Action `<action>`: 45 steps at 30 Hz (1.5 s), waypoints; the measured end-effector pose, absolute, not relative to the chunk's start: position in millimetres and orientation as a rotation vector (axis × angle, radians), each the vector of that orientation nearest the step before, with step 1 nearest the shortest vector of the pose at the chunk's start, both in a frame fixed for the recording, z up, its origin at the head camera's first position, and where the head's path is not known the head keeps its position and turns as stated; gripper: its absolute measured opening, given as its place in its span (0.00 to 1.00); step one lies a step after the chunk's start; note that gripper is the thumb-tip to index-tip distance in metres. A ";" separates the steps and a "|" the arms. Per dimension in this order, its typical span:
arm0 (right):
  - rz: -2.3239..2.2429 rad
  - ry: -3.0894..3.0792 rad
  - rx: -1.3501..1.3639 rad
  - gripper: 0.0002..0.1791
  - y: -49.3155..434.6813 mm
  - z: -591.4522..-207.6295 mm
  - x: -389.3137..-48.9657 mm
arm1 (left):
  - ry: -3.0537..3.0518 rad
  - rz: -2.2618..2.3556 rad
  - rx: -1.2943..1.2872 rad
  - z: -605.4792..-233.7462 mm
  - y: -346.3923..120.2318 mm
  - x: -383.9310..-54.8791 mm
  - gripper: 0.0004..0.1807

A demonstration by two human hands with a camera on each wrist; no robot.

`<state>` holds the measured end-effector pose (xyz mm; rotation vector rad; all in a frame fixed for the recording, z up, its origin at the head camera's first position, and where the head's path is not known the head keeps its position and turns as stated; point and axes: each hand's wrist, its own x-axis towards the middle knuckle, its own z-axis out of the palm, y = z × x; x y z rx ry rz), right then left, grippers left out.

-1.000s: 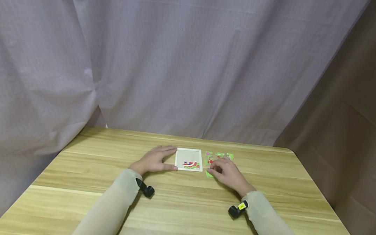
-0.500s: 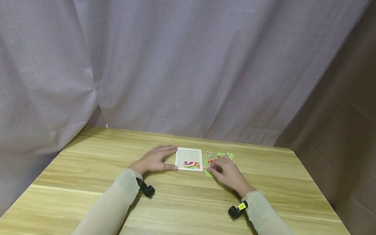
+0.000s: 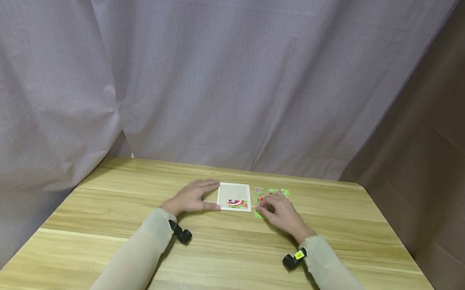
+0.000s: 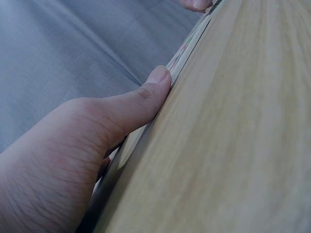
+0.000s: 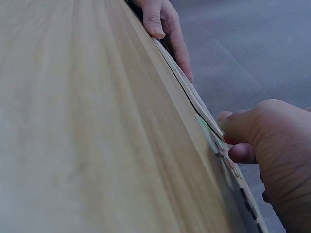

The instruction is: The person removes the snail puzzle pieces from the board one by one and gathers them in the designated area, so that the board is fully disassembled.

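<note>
A white square puzzle tray (image 3: 233, 210) lies on the table, with joined red, blue and green puzzle pieces (image 3: 238, 204) in its lower right part. My left hand (image 3: 191, 198) rests at the tray's left edge, thumb and fingers extended against its rim. Loose, bright puzzle pieces (image 3: 259, 190) lie just right of the tray. Over them is my right hand (image 3: 281, 211), its fingers bent and its thumb close to a green puzzle piece (image 5: 206, 133). Whether it pinches a piece is hidden by the fingers.
The wooden table (image 3: 219, 261) has its far edge just behind the tray. A grey curtain (image 3: 219, 84) hangs beyond that edge, and a brown curtain (image 3: 431, 140) hangs at the right. A black wrist camera (image 3: 182, 235) sits on the left wrist.
</note>
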<state>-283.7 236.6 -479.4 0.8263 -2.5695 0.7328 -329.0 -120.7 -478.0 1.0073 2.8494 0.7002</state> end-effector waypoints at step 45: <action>0.481 -2.585 0.987 0.11 169.8 -476.2 -309.8 | 2.856 0.731 1.030 -476.9 -119.2 -329.8 0.51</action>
